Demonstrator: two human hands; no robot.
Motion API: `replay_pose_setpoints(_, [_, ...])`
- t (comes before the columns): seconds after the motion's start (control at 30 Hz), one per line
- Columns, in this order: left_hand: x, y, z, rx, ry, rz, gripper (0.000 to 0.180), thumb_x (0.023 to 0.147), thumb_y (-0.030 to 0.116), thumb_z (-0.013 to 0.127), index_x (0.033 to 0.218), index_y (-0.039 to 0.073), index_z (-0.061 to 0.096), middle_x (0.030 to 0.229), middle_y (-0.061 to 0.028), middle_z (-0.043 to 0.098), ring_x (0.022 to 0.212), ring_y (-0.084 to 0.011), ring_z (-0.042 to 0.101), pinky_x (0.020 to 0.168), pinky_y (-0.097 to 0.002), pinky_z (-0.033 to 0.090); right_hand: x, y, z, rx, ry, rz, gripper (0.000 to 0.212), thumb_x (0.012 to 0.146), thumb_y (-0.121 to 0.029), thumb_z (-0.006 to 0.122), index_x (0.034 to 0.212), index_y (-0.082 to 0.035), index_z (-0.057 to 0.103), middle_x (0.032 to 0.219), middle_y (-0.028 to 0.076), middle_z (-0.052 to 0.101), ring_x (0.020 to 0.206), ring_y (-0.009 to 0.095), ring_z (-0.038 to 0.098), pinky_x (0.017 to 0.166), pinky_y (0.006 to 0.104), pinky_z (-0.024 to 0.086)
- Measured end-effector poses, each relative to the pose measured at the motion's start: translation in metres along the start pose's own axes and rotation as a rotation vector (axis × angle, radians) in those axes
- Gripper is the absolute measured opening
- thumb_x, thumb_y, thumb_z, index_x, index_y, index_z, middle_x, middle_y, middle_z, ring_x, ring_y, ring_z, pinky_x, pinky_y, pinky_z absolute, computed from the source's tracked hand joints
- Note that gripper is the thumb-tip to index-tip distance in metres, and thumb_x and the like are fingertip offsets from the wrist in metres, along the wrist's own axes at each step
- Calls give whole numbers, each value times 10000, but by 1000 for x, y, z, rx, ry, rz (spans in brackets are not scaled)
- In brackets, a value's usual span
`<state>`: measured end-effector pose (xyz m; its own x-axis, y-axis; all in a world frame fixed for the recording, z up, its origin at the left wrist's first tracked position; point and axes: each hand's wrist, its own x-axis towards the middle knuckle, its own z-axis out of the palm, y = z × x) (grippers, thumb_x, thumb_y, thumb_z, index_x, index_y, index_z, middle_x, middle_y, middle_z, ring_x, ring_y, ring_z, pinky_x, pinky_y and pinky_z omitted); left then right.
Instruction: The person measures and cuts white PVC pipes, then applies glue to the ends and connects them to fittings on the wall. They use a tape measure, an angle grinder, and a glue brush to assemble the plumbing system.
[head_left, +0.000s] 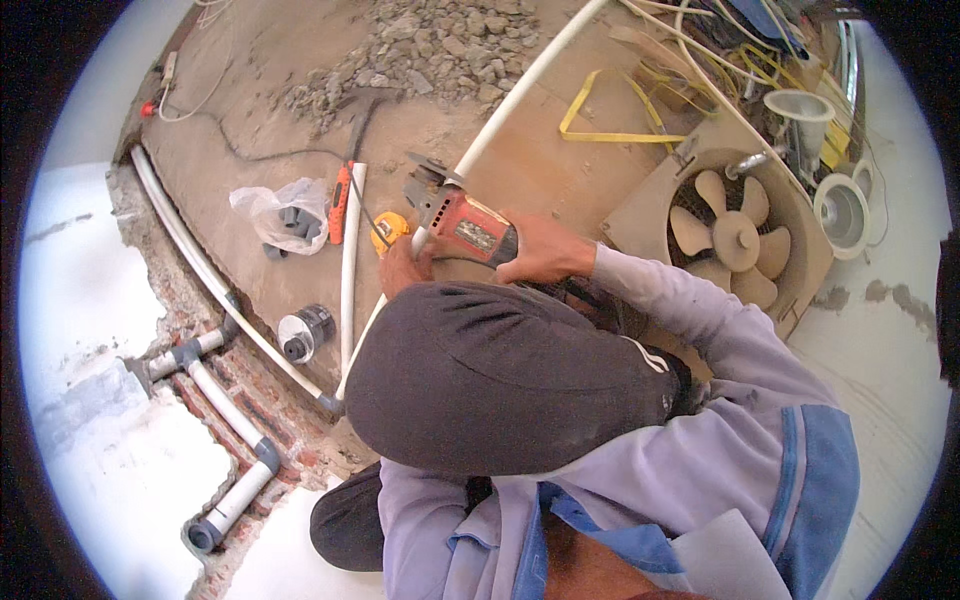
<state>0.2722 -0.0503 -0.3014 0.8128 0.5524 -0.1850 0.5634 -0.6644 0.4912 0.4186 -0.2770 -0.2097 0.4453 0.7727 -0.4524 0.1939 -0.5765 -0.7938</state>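
1. Head view, tool: a red and grey angle grinder with a metal guard sits above the raised dark-clad knee, gripped around its rear body by the right hand, fingers wrapped tight. Probably fairly heavy for its size, rigid, front-loaded at the guard end; best taken by the body, well behind the disc.

2. Head view, pipe: a long white plastic pipe runs from the upper right down toward the knee, passing directly under the grinder's guard. Likely light, stiff yet slightly springy over such a length, smooth and prone to rolling; best steadied close to the guard.

3. Head view, other hand: the left hand rests just below the grinder's nose, at the pipe, beside a small yellow round object. Partly hidden by the knee; cannot tell whether closed around the pipe or merely pressing on it.

4. Head view, surroundings:
   - a second short white pipe lying upright in the picture, left of the hands;
   - an orange-handled tool beside it;
   - a clear plastic bag of grey fittings;
   - a round tin with a dark lid;
   - grey rubble further off;
   - a beige ventilation fan to the right;
   - white pipework with grey joints set in an opened brick channel at left.
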Motion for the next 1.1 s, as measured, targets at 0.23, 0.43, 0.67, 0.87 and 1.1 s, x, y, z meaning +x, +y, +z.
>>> replay_pose_setpoints(0.23, [19,-64,64,-446,-25,-20,218,895,175,642,994,1,556,894,-217,639,835,-365,631,733,-448,488,3,13,11,46,41,-39,746,644,-297,740,1263,41,496,1170,286,607,1104,398,587,958,413,450])
replay_pose_setpoints(0.43, [8,10,5,-256,-172,-49,176,883,125,640,930,3,521,837,-182,624,809,-289,635,705,-420,478,3,24,8,113,83,-90,800,650,-316,778,1305,33,479,1235,269,591,1151,374,573,987,408,439])
replay_pose_setpoints(0.67, [14,-22,19,-259,-205,-155,261,854,216,693,953,25,546,837,-175,643,799,-304,645,705,-412,479,9,23,9,112,31,-73,850,657,-409,819,1311,21,489,1241,236,603,1162,323,577,992,388,434])
replay_pose_setpoints(0.87, [3,7,-6,-101,-182,-86,281,860,225,692,983,22,542,853,-170,654,825,-295,656,710,-406,484,15,27,13,185,0,-116,828,667,-442,811,1288,17,512,1218,235,613,1139,315,589,974,384,440])
replay_pose_setpoints(1.1, [14,-26,13,-321,-284,-235,279,855,200,706,1000,33,535,915,-135,652,870,-233,646,714,-370,493,7,1,1,165,-43,-66,805,672,-458,808,1259,20,535,1201,239,620,1121,337,598,957,391,451])
